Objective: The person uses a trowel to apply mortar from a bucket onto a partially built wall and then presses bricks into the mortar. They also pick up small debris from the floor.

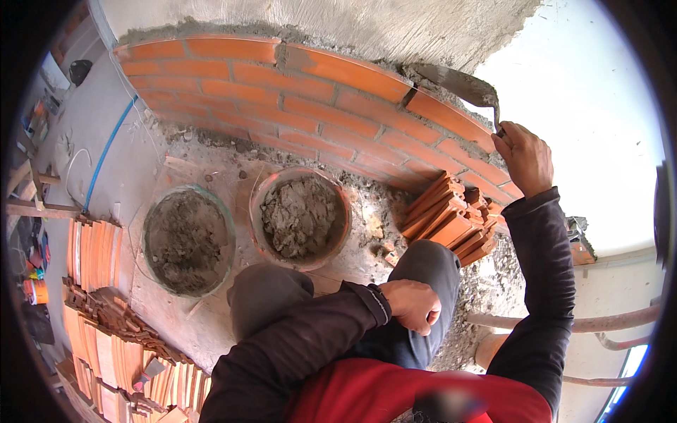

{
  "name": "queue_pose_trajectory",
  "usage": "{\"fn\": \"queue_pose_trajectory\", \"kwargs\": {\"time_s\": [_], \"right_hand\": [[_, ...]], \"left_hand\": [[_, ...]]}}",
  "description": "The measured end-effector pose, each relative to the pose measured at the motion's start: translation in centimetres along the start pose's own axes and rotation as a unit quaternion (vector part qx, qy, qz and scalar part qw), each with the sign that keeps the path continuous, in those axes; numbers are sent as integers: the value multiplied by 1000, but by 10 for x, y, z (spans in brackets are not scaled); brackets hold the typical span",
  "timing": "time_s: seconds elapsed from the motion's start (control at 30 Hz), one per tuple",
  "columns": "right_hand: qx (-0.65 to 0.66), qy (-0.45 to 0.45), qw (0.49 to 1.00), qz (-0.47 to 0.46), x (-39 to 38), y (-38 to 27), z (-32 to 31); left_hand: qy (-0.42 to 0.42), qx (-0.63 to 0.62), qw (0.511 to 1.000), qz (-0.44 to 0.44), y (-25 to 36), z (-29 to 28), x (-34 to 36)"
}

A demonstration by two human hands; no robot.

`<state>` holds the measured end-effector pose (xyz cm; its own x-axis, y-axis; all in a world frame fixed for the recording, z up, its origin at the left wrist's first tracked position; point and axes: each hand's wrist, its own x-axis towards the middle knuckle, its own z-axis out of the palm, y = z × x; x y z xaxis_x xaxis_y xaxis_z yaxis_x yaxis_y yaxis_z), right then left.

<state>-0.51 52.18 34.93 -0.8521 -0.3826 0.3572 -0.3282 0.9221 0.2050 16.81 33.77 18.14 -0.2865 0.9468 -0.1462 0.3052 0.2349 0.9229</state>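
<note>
Two buckets [343,215] of mortar [301,215] stand near the foot of the brick wall [310,106]; away from it, the left grip [414,307] rests half-curled on a knee [429,271], any contents hidden. The trowel [458,84] lies along the wall's top, held by the right grip [527,158]; heavy pressure could shift top bricks [451,120] on soft mortar.

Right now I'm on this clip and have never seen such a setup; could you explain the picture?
There's no machine: these are a person's bare hands, seen from a head-worn fisheye camera looking down, so straight edges bend. The right hand grips a trowel, its blade at the top of a low brick wall. The left hand rests, curled, by the right knee. On the floor stand a greenish bucket and an orange bucket, both holding grey mix, and a brick stack.
</note>
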Motion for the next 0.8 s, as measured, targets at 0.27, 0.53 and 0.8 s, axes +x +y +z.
{"fn": "queue_pose_trajectory", "kwargs": {"time_s": [0.27,0.53,0.8], "right_hand": [[16,15,1000,2,-4,-7,1],[-18,-14,1000,6,4,-5,2],[0,-2,1000,21,0,-11,-5]], "left_hand": [[16,-16,1000,18,-5,-2,-3],[12,-15,1000,24,-5,-1,1],[14,-10,1000,13,-2,-2,-1]]}}
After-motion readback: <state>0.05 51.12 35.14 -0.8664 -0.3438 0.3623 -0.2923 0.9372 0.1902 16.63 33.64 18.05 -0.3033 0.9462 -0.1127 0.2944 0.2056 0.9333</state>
